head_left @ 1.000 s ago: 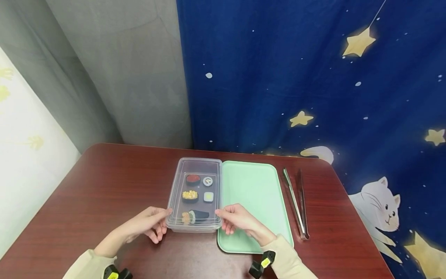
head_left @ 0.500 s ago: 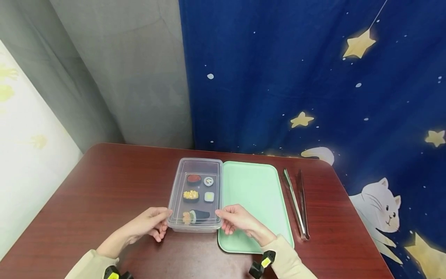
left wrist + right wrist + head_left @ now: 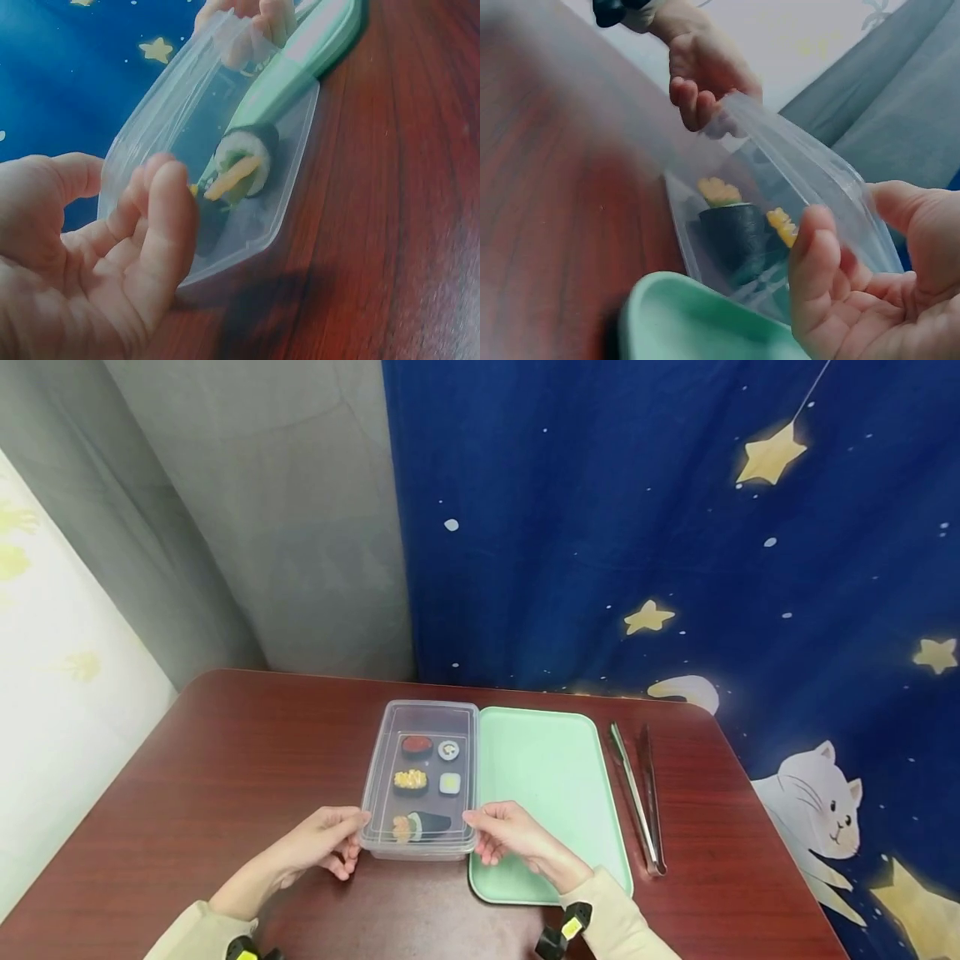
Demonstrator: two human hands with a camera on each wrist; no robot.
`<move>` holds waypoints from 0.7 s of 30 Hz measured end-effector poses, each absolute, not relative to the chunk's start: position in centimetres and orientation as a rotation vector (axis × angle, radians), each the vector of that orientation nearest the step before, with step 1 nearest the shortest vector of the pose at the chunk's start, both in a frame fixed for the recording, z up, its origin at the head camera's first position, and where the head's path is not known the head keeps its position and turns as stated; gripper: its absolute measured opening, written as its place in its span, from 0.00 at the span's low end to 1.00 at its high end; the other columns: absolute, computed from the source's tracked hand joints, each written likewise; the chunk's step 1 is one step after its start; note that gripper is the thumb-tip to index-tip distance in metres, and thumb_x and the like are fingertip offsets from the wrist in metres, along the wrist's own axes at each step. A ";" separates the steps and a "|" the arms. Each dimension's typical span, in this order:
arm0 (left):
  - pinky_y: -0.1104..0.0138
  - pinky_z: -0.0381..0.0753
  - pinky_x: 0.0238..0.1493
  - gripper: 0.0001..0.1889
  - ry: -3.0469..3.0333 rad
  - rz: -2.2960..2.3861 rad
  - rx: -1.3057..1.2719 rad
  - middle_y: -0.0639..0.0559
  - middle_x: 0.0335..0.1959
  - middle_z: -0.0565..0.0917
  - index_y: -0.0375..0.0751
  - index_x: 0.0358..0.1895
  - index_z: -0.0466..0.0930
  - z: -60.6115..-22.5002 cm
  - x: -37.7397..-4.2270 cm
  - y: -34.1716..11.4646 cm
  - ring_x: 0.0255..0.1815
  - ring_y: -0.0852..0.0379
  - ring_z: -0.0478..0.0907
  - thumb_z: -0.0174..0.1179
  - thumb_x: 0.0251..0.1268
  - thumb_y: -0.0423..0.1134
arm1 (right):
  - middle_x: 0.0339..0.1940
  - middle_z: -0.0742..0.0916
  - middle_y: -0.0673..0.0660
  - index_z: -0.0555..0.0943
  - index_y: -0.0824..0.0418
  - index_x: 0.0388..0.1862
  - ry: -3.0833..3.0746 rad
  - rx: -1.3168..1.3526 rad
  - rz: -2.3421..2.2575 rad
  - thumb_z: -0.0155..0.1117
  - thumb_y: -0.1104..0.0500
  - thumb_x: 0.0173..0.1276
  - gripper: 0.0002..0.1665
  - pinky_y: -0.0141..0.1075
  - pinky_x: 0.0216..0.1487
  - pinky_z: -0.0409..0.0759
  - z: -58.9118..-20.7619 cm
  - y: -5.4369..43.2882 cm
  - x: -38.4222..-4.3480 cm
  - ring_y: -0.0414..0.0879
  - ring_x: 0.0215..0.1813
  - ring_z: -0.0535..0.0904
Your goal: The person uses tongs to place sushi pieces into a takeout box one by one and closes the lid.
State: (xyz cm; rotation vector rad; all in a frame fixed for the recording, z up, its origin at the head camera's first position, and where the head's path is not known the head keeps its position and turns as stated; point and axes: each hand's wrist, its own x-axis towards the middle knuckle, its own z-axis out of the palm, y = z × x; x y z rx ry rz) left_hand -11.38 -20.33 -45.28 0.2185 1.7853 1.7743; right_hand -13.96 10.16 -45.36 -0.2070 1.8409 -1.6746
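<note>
A clear plastic food container [image 3: 418, 857] stands on the table, with a clear lid [image 3: 431, 717] lying over its top. My left hand [image 3: 324, 843] pinches the near left corner of the lid, thumb on top and fingers curled below the rim. At the near right corner my right hand [image 3: 517, 839] grips it the same way. Through the lid show a dark cone-shaped hand roll [image 3: 432, 823], a yellow-topped sushi piece [image 3: 410, 780], a red-topped one [image 3: 417, 745], a small round roll [image 3: 448, 750] and a whitish square piece [image 3: 449, 783].
A pale green tray [image 3: 543, 768] lies right beside the container, under the right hand. Metal tongs [image 3: 643, 814] rest to the right of the tray. Behind the dark red wooden table [image 3: 247, 752] hang a grey curtain [image 3: 315, 543] and a blue starry one [image 3: 540, 568].
The left hand's lower fingers have drawn in slightly towards the container. Otherwise both hands, the lid and the container stay in place.
</note>
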 end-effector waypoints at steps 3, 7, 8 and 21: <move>0.71 0.79 0.19 0.27 1.804 1.753 0.201 0.54 0.18 0.73 0.17 0.31 0.56 -45.1 -11.3 -20.2 0.18 0.62 0.75 0.44 0.74 0.45 | 0.14 0.79 0.49 0.72 0.59 0.19 1.845 -0.219 -1.680 0.57 0.53 0.69 0.19 0.24 0.16 0.72 -45.3 10.2 -13.9 0.35 0.14 0.72; 0.70 0.79 0.18 0.29 1.844 1.711 0.167 0.53 0.17 0.74 0.15 0.32 0.58 -44.9 -11.2 -20.3 0.17 0.61 0.75 0.44 0.74 0.47 | 0.14 0.79 0.50 0.72 0.60 0.19 1.864 -0.232 -1.681 0.56 0.54 0.69 0.18 0.24 0.16 0.72 -45.2 10.1 -13.8 0.35 0.14 0.72; 0.70 0.79 0.18 0.29 1.855 1.703 0.162 0.53 0.17 0.74 0.14 0.32 0.58 -44.8 -11.2 -20.3 0.16 0.61 0.75 0.44 0.73 0.47 | 0.14 0.79 0.50 0.72 0.60 0.19 1.865 -0.231 -1.684 0.56 0.55 0.70 0.18 0.24 0.16 0.72 -45.2 10.1 -13.8 0.35 0.14 0.72; 0.69 0.80 0.19 0.29 1.821 1.709 0.205 0.51 0.18 0.75 0.15 0.32 0.57 -45.2 -11.6 -20.4 0.17 0.60 0.76 0.43 0.74 0.47 | 0.13 0.79 0.49 0.71 0.58 0.19 1.790 -0.161 -1.767 0.56 0.58 0.69 0.17 0.23 0.16 0.71 -45.2 9.7 -13.6 0.34 0.14 0.72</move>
